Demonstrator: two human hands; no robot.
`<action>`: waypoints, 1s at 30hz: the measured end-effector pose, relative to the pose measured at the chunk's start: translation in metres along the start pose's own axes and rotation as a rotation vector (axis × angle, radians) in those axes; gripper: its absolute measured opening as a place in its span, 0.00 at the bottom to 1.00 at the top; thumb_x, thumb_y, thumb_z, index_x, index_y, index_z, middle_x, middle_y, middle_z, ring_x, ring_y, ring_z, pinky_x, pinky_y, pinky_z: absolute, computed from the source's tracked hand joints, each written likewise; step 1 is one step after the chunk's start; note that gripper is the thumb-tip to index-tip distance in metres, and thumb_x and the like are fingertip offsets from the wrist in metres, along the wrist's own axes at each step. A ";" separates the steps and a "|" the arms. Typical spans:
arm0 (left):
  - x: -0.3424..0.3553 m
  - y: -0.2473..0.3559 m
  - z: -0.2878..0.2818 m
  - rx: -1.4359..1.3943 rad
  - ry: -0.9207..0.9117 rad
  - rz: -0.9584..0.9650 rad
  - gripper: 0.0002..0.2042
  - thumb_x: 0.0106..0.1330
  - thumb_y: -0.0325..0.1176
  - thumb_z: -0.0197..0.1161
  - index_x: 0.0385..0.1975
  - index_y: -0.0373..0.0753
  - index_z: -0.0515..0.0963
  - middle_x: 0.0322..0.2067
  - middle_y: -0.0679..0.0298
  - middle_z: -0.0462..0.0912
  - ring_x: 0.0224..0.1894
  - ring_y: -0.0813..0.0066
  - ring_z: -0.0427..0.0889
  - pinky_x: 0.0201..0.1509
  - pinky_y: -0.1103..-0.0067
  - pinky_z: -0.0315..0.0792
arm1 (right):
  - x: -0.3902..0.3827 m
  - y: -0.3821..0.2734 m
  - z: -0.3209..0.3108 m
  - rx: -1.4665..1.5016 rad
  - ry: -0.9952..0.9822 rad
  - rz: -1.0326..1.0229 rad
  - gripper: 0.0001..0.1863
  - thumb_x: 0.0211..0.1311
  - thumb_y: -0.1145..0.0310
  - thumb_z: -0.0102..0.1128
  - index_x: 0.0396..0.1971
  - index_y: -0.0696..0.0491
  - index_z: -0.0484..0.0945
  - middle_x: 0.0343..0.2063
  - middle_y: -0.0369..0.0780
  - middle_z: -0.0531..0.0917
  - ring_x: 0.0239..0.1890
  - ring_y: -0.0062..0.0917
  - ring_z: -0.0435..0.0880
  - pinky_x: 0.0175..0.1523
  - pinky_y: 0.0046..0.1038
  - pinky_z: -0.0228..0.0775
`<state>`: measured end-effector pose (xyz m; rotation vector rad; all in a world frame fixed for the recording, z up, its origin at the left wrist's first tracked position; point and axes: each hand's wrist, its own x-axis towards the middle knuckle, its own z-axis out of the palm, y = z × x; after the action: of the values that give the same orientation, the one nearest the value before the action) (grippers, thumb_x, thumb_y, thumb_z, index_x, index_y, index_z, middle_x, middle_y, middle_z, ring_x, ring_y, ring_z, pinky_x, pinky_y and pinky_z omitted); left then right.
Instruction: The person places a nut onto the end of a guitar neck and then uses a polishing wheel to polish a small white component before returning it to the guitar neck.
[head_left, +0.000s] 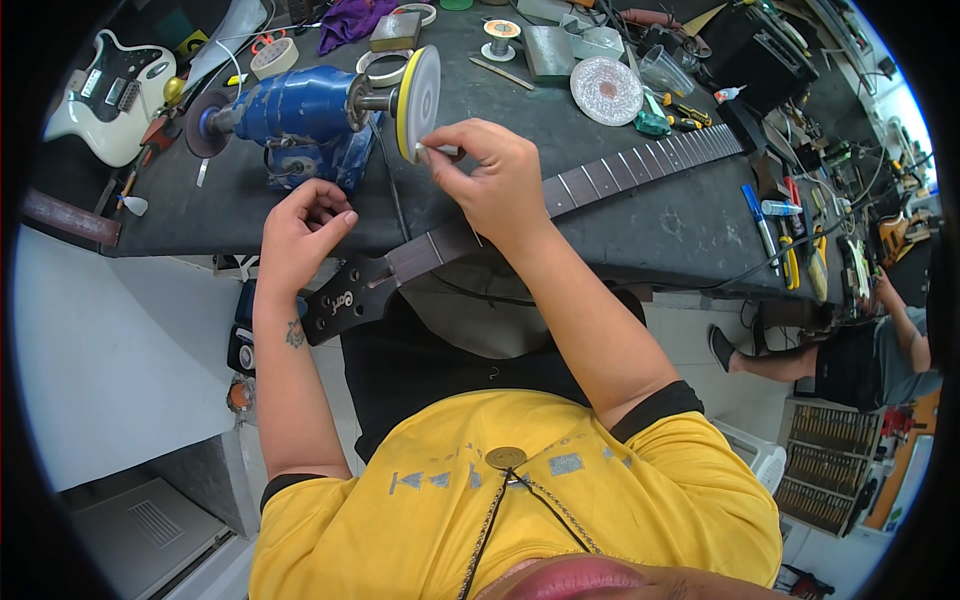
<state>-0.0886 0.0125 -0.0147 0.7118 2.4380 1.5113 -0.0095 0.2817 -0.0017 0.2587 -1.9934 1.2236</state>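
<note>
1. See the small pale piece (421,151) at the lower edge of the wheel (424,90), pinched between thumb and index finger of the right hand (495,170).
2. Mostly covered by those fingers, so no telling its full shape, nor for certain any contact with the wheel.
3. Keep the pinch firm, with fingertips behind the working edge and away from the wheel's face.
4. Press lightly and evenly; better, by judgement, to make several short touches than one long push, given the likely risk of heat or a sudden snatch.
5. Note the left hand (300,228) near the base of the grinder (300,105): released, fingers loosely curled around nothing visible. Perhaps bring in as a brace for the right wrist; otherwise keep clear of the wheel.
6. Mind the neck (600,180), slanting over the table (650,235) and passing beneath the right wrist; avoid leaning on the frets.
7. Hold the hanging pendant (505,458) well back from the wheel.
</note>
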 end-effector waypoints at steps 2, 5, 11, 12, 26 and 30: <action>-0.001 0.000 0.000 -0.001 0.002 0.000 0.10 0.68 0.27 0.76 0.46 0.36 0.84 0.39 0.71 0.87 0.38 0.86 0.79 0.44 0.84 0.72 | 0.000 0.000 0.000 0.000 -0.001 0.002 0.06 0.61 0.77 0.75 0.38 0.58 0.92 0.35 0.45 0.93 0.37 0.35 0.93 0.44 0.32 0.83; -0.002 0.000 -0.001 -0.004 0.012 0.005 0.10 0.67 0.27 0.76 0.46 0.37 0.84 0.39 0.71 0.87 0.39 0.86 0.79 0.44 0.84 0.72 | 0.000 0.001 0.001 0.013 0.012 -0.004 0.06 0.61 0.77 0.75 0.38 0.57 0.92 0.34 0.44 0.93 0.37 0.35 0.93 0.44 0.32 0.83; 0.000 -0.003 -0.002 -0.015 0.017 0.032 0.10 0.68 0.28 0.76 0.46 0.37 0.84 0.39 0.71 0.87 0.39 0.85 0.80 0.45 0.82 0.73 | 0.003 0.000 -0.002 -0.015 0.060 0.073 0.07 0.65 0.76 0.75 0.42 0.57 0.92 0.36 0.41 0.93 0.36 0.25 0.90 0.43 0.27 0.80; -0.001 -0.002 -0.002 -0.047 0.011 0.022 0.10 0.67 0.28 0.76 0.45 0.37 0.84 0.38 0.71 0.87 0.38 0.85 0.80 0.44 0.82 0.74 | 0.001 -0.004 -0.007 -0.010 0.084 0.090 0.07 0.66 0.77 0.75 0.43 0.58 0.92 0.37 0.40 0.93 0.36 0.23 0.89 0.43 0.26 0.79; -0.075 0.123 0.053 -0.855 -0.106 0.164 0.11 0.77 0.25 0.66 0.56 0.33 0.81 0.53 0.59 0.90 0.54 0.74 0.88 0.63 0.74 0.81 | -0.044 -0.082 -0.039 1.141 0.000 0.254 0.11 0.64 0.88 0.76 0.42 0.58 0.88 0.48 0.44 0.90 0.52 0.25 0.89 0.59 0.29 0.84; -0.081 0.132 0.059 -1.035 -0.179 0.115 0.15 0.75 0.25 0.68 0.59 0.32 0.79 0.54 0.57 0.88 0.54 0.71 0.88 0.65 0.72 0.82 | -0.045 -0.083 -0.033 1.150 -0.093 0.187 0.13 0.63 0.87 0.77 0.44 0.58 0.87 0.48 0.43 0.90 0.52 0.26 0.90 0.59 0.29 0.85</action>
<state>0.0444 0.0681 0.0668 0.6839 1.1951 2.2702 0.0819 0.2564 0.0304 0.6902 -1.1742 2.4033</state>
